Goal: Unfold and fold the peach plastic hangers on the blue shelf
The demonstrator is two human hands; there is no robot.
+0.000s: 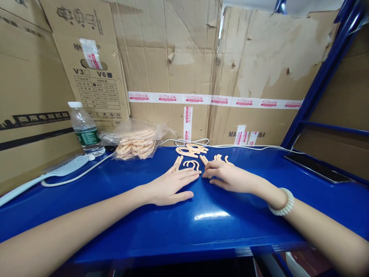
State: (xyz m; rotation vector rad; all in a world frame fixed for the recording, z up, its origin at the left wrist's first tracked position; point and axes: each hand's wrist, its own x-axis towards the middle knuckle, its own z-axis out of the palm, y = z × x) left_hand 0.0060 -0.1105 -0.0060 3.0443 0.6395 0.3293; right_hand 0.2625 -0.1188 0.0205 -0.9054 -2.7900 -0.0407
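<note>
My left hand [173, 186] lies palm down on the blue table, fingers stretched out and thumb apart. Its fingertips are beside several pale, wood-coloured curved pieces [196, 163], and a pair of straight pale strips [178, 163] lies just beyond its knuckles. Bent fingers of my right hand [220, 175] reach down over more pale pieces; what they hold, if anything, is hidden. Other straight strips [203, 159] and short wavy pieces [218, 157] show past that hand. Farther back lie larger pale pieces with curved outlines [186, 152].
A clear plastic bag [137, 142] full of similar pale pieces sits at the back left, beside a water bottle [86, 130]. Nearer left is a light-blue hairbrush [67, 166]. A white cable [245, 146] runs along the cardboard [173, 69]. A dark phone [317, 168] lies far right.
</note>
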